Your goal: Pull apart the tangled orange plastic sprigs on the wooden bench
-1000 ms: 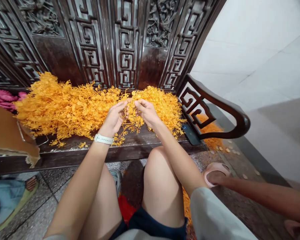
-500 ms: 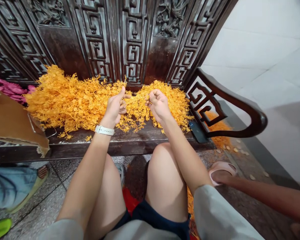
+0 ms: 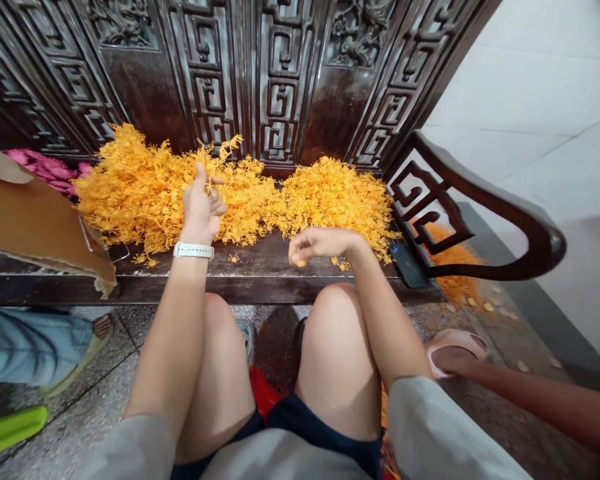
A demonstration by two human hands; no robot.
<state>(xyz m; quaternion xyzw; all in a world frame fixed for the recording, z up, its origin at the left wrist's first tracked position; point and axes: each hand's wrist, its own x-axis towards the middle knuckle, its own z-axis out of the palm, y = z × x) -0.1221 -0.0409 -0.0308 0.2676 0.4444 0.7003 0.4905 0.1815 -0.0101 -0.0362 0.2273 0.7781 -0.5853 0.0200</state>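
Observation:
Two heaps of orange plastic sprigs lie on a dark carved wooden bench (image 3: 260, 267): a large heap (image 3: 145, 190) at the left and a smaller heap (image 3: 335, 197) at the right. My left hand (image 3: 200, 203), with a white watch band at the wrist, is raised over the large heap and pinches an orange sprig (image 3: 225, 150) that sticks up. My right hand (image 3: 320, 243) hangs low over the bench's front, fingers curled round a small orange piece (image 3: 301, 263).
A cardboard box (image 3: 35, 220) and pink sprigs (image 3: 50, 167) sit at the bench's left end. A dark phone (image 3: 407, 263) lies by the carved armrest (image 3: 480, 213). More orange pieces lie on the floor (image 3: 455, 260). Another person's leg with a pink slipper (image 3: 455, 347) is at right, a sandalled foot (image 3: 80, 347) at left.
My hands, which held one sprig between them, have parted. The left went left and up with the sprig; the right dropped toward the bench's front edge with a small piece.

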